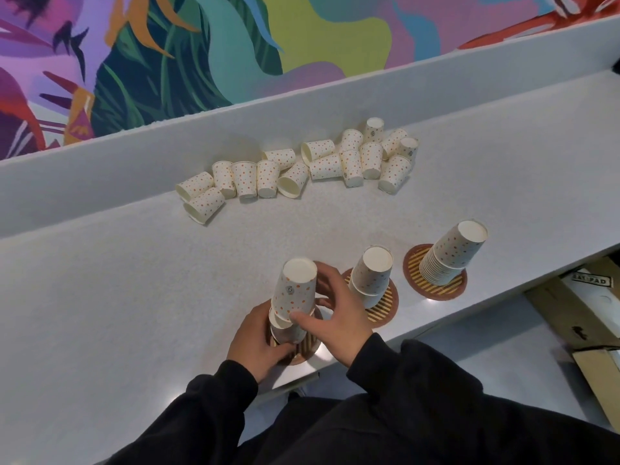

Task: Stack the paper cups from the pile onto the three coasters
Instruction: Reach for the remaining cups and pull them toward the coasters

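Right, we're mid-placement on the left coaster point(303, 351). Our right hand point(339, 317) is closed around an inverted cup point(295, 286), thumb in front and fingers behind, seating it on the short stack there. Our left hand point(256, 344) is curled around the base of that stack, bracing it. The cup sits tilted and not fully nested.

The middle stack point(370, 275) on the middle coaster point(382, 303) looks like 2 or 3 cups. The right stack point(449, 260) on the right coaster point(436, 290) is far taller, with many rims showing. About 20 cups remain in the pile point(298, 166) at the back of the counter point(134, 280), most lying on their sides.

Risks, as we judge them:
- A tilted cup pushed down crooked could jam or crush a rim.
- Letting go of the base early could tip the stack or slide it off its coaster.
- This coaster is near the counter edge, so a knock could send cups to the floor.
- The right stack leans; adding more could topple it.

Writing: a box point(583, 283) below the counter reads something ending in "PAD"; the rest is unclear. A small round mark on the cup is too small to read.
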{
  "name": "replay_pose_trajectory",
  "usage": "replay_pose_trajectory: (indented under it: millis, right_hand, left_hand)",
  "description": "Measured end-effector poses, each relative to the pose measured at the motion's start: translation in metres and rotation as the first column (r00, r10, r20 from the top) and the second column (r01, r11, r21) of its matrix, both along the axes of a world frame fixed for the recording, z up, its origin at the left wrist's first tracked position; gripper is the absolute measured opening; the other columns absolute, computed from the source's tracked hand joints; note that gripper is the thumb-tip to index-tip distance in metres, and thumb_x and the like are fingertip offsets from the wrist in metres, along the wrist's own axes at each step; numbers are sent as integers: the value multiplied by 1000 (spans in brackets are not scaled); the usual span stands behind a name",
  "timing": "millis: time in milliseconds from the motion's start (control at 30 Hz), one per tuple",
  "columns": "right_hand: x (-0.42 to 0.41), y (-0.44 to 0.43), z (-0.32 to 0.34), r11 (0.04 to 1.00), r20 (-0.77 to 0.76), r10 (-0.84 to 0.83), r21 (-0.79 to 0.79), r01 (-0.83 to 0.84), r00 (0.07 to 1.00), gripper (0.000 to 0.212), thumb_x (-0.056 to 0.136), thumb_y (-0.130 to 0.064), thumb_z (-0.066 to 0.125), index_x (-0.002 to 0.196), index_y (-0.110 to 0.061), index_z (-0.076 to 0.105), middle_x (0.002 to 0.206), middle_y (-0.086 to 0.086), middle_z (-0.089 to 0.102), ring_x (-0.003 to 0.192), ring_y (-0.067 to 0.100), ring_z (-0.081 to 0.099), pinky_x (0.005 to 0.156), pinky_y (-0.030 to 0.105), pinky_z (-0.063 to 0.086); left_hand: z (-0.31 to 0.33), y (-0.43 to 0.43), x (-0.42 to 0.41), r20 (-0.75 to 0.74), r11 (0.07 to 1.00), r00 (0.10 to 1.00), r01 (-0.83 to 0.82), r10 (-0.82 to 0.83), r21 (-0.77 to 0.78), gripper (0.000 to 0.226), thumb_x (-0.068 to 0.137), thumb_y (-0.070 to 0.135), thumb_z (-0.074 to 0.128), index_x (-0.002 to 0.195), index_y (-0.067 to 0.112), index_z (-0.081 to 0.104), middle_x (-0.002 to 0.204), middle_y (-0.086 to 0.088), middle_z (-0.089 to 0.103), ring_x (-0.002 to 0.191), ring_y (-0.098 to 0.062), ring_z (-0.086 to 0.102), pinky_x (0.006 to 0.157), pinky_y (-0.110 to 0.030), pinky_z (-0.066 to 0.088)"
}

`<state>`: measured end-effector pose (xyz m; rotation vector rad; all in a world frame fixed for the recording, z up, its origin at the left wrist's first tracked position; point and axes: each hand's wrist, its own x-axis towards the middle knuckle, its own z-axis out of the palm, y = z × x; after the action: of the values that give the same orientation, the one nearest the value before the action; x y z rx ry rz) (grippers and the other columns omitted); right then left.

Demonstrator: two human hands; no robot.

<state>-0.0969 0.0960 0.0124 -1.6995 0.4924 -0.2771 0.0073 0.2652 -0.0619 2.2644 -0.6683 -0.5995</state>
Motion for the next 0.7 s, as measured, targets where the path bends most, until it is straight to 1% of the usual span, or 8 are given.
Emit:
replay_pose_trajectory:
  millis: [67, 100, 133, 200, 267, 333, 467, 700]
  right_hand:
    - [0, 3, -3, 997, -12, 46, -58, -47, 999, 74, 80, -27, 86, 141, -38, 46, 135, -26, 59, 130, -3, 55, 103, 20, 50]
    - [0, 5, -5, 994, -24, 67, -85, -69, 997, 74, 80, -30, 85, 141, -39, 45, 133, -28, 58, 128, -5, 54, 101, 17, 49]
    - [1, 6, -8, 990, -36, 86, -106, -89, 996, 74, 80, -33, 85, 142, -40, 45, 132, -30, 58, 127, -6, 54, 100, 14, 48]
    - [1, 8, -15, 984, -66, 114, -127, -122, 991, 74, 80, -37, 83, 141, -44, 43, 131, -32, 57, 125, -7, 54, 99, 12, 47]
    - [2, 9, -24, 981, -99, 132, -130, -144, 986, 74, 81, -36, 83, 140, -48, 41, 131, -33, 56, 125, -8, 53, 99, 10, 46]
    - [3, 9, -33, 977, -130, 142, -140, -160, 981, 75, 81, -34, 83, 140, -50, 40, 131, -34, 55, 124, -9, 53, 99, 10, 46]
    - [5, 9, -51, 971, -172, 161, -150, -187, 972, 73, 82, -29, 83, 140, -48, 42, 133, -28, 57, 126, -7, 53, 101, 12, 45]
    - [8, 8, -70, 960, -207, 173, -183, -212, 963, 69, 79, -30, 82, 137, -43, 48, 130, -24, 60, 123, -3, 55, 106, 24, 49]
  left_hand:
    - [0, 0, 1, -6, 1000, 1000, 22, -22, 12, 69, 69, 24, 90, 106, 58, 43, 106, 35, 53, 95, 16, 54, 80, -6, 42]
    - [-2, 1, 2, -5, 999, 999, 34, -34, 24, 68, 69, 24, 90, 105, 57, 43, 105, 33, 53, 94, 14, 55, 78, -5, 41]
    - [-3, 1, 2, -7, 999, 999, 42, -41, 34, 65, 70, 28, 90, 106, 55, 44, 107, 28, 56, 96, 7, 56, 80, -7, 41]
    - [-6, 2, 1, -7, 998, 1000, 22, -22, 56, 57, 72, 42, 85, 117, 47, 52, 118, 14, 63, 107, -9, 60, 89, -21, 47]
    - [-12, 3, 2, 1, 997, 1000, 13, -13, 75, 62, 73, 50, 80, 128, 37, 55, 126, 7, 62, 113, -15, 59, 95, -30, 48]
    - [-12, 2, 3, 2, 997, 1000, 0, -1, 76, 64, 72, 50, 79, 129, 34, 56, 127, 7, 61, 113, -15, 59, 95, -31, 49]
    - [-14, 2, 5, 2, 998, 1000, 2, -3, 55, 66, 65, 52, 80, 125, 40, 53, 123, 10, 60, 109, -12, 58, 94, -32, 50]
    - [-23, 3, 7, 19, 1000, 1000, -1, 1, 28, 70, 66, 48, 82, 131, 36, 57, 120, 14, 58, 108, -8, 58, 89, -24, 47]
